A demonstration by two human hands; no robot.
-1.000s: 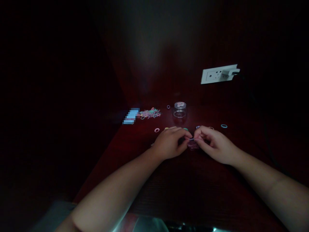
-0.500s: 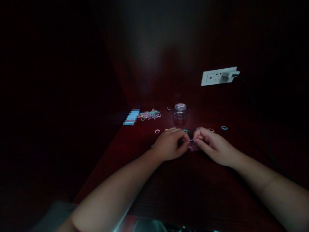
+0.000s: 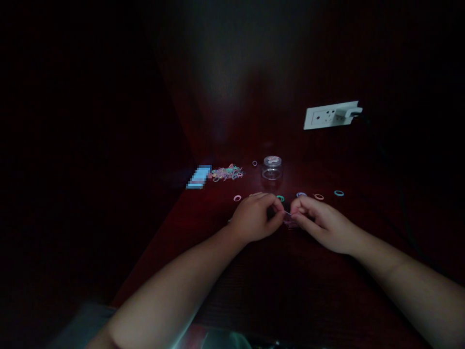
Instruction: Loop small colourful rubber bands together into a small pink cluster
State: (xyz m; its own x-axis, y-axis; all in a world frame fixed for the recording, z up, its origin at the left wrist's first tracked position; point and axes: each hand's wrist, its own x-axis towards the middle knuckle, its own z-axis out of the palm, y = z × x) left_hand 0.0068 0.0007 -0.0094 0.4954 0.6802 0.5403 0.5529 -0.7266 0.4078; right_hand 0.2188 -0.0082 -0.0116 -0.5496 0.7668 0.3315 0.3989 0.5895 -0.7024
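Observation:
Between the fingertips of both hands a small light purple elastic band (image 3: 287, 213) is stretched. My left hand (image 3: 258, 217) pinches one end of it, and my right hand (image 3: 319, 220) pinches the other. Just below the fingertips lies a small clump of purplish-pink bands (image 3: 290, 223), partly hidden by the hands. Beyond the fingers are single bands in a loose row: a pink band (image 3: 237, 198), a green band (image 3: 280, 198), a blue-purple band (image 3: 301, 195), an orange band (image 3: 318, 197) and a teal band (image 3: 339, 193).
A clear lidded jar (image 3: 272, 168) stands behind the row. Left of it are a lone purple band (image 3: 255, 163), a heap of mixed bands (image 3: 228, 173) and a blurred bright blue rectangle (image 3: 199, 177). A white wall socket (image 3: 331, 115) holds a plug with a dark cable.
My right hand has dropped slightly, so the stretched band now slants and the blue-purple band shows more fully. My left hand has barely moved.

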